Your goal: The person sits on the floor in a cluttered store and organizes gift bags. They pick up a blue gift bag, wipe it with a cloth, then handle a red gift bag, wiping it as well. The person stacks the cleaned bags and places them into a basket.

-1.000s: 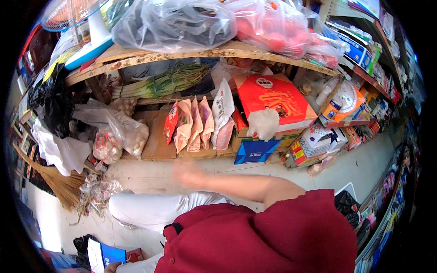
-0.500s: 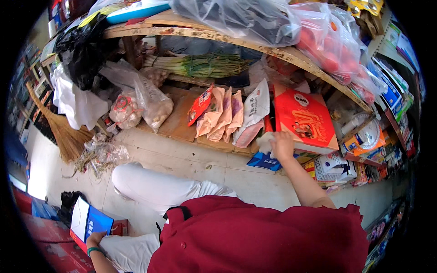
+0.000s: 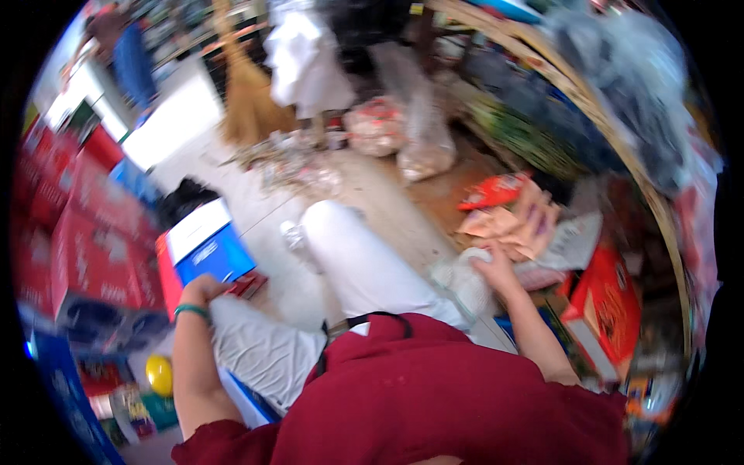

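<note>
Head view: the right hand (image 3: 501, 271) pinches a white bag (image 3: 468, 288) between its fingers; the left hand (image 3: 204, 288) grips a box (image 3: 215, 254). A loose pinch could drop the bag.

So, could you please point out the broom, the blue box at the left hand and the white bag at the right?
Broom (image 3: 253, 102): head view, on the bristles.
Blue box (image 3: 215, 256): head view, on its blue panel.
White bag (image 3: 472, 289): head view, on its lower part.
</note>
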`<action>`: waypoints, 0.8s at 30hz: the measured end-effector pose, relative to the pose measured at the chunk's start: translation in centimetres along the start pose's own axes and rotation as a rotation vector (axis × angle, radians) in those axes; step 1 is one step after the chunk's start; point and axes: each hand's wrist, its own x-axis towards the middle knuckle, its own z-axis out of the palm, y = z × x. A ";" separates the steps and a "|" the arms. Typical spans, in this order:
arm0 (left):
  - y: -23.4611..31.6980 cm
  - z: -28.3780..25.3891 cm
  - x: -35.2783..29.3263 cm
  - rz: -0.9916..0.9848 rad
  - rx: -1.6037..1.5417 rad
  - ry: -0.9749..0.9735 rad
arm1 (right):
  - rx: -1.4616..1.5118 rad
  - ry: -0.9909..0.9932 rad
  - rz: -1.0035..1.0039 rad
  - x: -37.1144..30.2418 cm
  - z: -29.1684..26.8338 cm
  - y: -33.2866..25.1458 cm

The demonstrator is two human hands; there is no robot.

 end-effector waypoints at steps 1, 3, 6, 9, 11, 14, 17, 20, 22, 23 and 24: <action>1.6 -0.7 -2.2 -0.002 -0.050 0.021 | -0.093 0.019 -0.036 1.1 1.0 -1.2; 0.1 0.0 -3.6 -0.041 -0.137 0.017 | 0.075 0.005 -0.046 3.4 3.4 -3.6; -2.0 1.1 -5.1 -0.040 -0.256 0.020 | 0.569 -0.176 0.016 6.4 6.9 -9.3; -3.3 2.3 -7.7 -0.050 -0.473 0.124 | 0.802 -0.437 0.030 8.0 11.2 -16.2; -4.7 3.3 -9.0 -0.058 -0.613 0.236 | 0.914 -0.558 0.086 8.5 15.3 -19.9; -7.1 5.4 -8.5 -0.067 -0.843 0.381 | 0.994 -0.721 0.172 9.8 22.1 -23.8; -9.2 5.9 -6.2 -0.265 -0.841 0.486 | 1.010 -0.909 0.124 10.0 28.6 -26.5; -10.4 5.7 -2.6 -0.389 -0.879 0.566 | 0.978 -0.980 0.076 9.1 33.4 -28.1; -9.6 5.0 -1.0 -0.476 -0.878 0.621 | 1.000 -0.967 0.090 9.0 35.9 -27.3; -9.1 4.8 -0.4 -0.525 -0.859 0.632 | 1.011 -0.959 0.097 8.9 36.9 -26.9; -8.9 4.9 0.0 -0.584 -0.848 0.605 | 0.966 -0.931 0.055 8.6 37.3 -27.2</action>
